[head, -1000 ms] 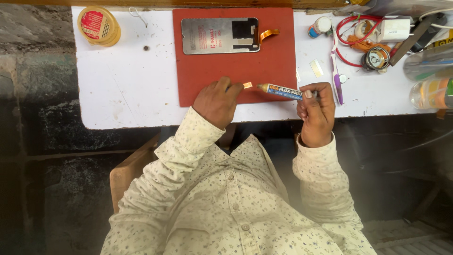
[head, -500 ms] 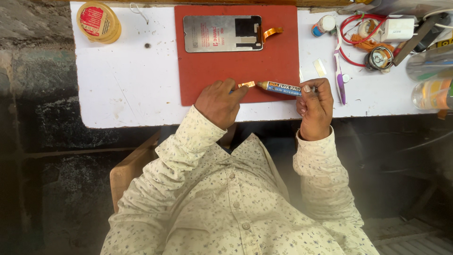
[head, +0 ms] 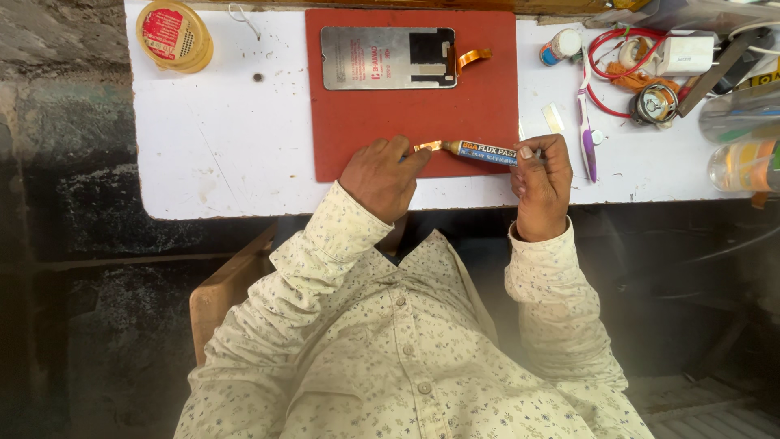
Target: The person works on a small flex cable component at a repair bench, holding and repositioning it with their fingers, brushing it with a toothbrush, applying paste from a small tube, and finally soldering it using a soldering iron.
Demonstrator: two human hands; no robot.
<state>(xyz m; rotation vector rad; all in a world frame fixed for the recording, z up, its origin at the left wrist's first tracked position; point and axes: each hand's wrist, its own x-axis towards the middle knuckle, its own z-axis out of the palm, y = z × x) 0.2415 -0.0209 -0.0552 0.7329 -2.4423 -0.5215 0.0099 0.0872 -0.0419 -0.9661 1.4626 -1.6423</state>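
Observation:
My left hand (head: 380, 175) rests on the near edge of a red work mat (head: 422, 122) and pinches a small orange flex strip (head: 427, 147) between fingertips. In my right hand (head: 540, 183) is a blue flux syringe (head: 486, 152), lying almost flat with its tip pointing left and touching the strip. At the far side of the mat lies a grey metal phone screen back (head: 388, 57) with an orange ribbon cable (head: 473, 57) sticking out on its right.
The mat sits on a white table (head: 227, 146). A round yellow tin (head: 173, 34) stands at the far left. Right of the mat are a purple toothbrush (head: 587, 134), a small jar (head: 561, 45), red wire (head: 605, 49), a white charger (head: 686, 55) and clear bottles (head: 743, 162).
Both hands have stayed at the mat's near edge. The syringe tip has closed the small gap to the orange strip; nothing else on the table has moved.

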